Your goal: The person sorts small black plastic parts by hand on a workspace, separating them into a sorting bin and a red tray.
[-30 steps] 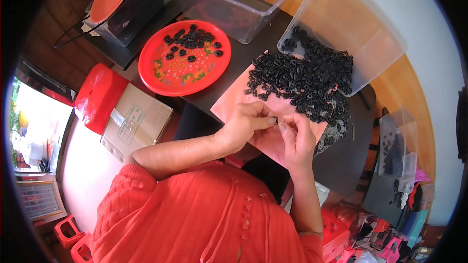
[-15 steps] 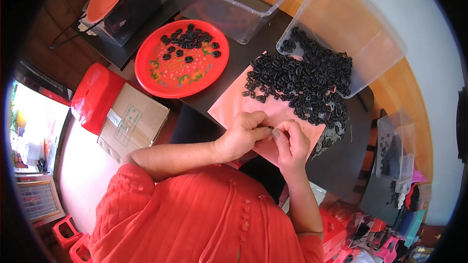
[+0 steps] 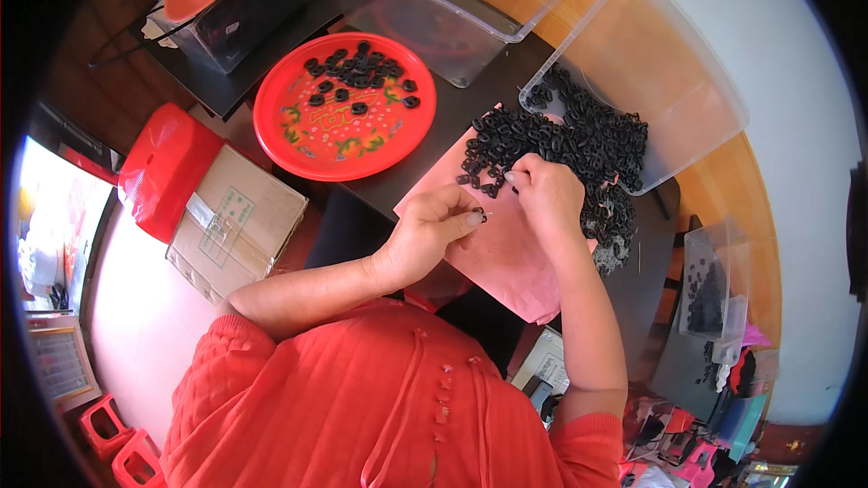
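Note:
My left hand (image 3: 434, 230) is closed in a pinch on a small black piece with a hole in it (image 3: 480, 214); a thin pale bit sticks out beside it. My right hand (image 3: 551, 194) is at the near edge of a heap of small black pieces (image 3: 588, 140), thumb and fingers pressed together. What it pinches, if anything, is too small to make out. The heap spreads over a pink cloth (image 3: 493, 248) and into the mouth of a clear plastic bin (image 3: 651, 63) tipped on its side. Left of it, a red tray (image 3: 298, 152) holds several similar pieces.
Another clear bin (image 3: 452, 14) stands at the back of the dark table (image 3: 398, 185). A cardboard box (image 3: 237, 217) and a red stool (image 3: 167, 167) are at the left. Pale scraps (image 3: 615, 248) lie by the heap. A smaller clear container (image 3: 714, 280) stands at far right.
My hands have parted. The right hand has moved up and away to the heap's edge, while the left keeps its pinch on the small black piece. The view has shifted slightly.

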A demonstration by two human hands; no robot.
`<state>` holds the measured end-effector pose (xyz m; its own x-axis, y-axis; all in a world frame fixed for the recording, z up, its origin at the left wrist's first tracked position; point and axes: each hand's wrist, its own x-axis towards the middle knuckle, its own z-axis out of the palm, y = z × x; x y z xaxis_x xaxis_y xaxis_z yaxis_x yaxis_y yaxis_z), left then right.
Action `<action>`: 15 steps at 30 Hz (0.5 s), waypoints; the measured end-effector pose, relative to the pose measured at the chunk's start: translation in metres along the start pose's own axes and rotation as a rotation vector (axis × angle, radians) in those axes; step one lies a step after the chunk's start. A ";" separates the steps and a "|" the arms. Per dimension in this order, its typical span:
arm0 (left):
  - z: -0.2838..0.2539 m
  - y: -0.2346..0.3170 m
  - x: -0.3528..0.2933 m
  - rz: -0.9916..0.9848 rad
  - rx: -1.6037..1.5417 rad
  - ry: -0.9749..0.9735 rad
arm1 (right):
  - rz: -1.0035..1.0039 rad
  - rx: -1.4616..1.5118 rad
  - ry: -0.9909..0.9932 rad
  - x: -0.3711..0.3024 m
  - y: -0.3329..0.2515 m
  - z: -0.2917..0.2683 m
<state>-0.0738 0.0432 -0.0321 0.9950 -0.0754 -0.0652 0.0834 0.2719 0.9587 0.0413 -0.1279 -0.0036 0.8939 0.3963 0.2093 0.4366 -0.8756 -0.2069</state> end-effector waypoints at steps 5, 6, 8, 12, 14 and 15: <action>-0.002 -0.003 0.001 -0.010 -0.058 -0.022 | -0.026 -0.038 -0.054 0.002 -0.006 -0.005; -0.002 -0.003 0.001 0.002 -0.054 -0.036 | -0.027 -0.025 -0.068 0.003 -0.007 -0.005; -0.002 -0.001 0.002 -0.019 -0.058 -0.036 | -0.010 -0.015 -0.105 0.005 -0.008 -0.010; -0.002 -0.001 0.002 -0.032 -0.020 -0.040 | -0.021 -0.006 -0.163 0.007 -0.008 -0.015; -0.001 0.000 0.003 -0.033 -0.024 -0.034 | -0.018 0.035 -0.149 0.008 -0.006 -0.015; -0.001 0.000 0.002 -0.039 -0.029 -0.029 | -0.012 0.078 -0.139 0.007 -0.006 -0.013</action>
<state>-0.0716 0.0445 -0.0327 0.9891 -0.1137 -0.0941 0.1240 0.2955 0.9473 0.0437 -0.1234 0.0118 0.8918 0.4455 0.0794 0.4488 -0.8486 -0.2801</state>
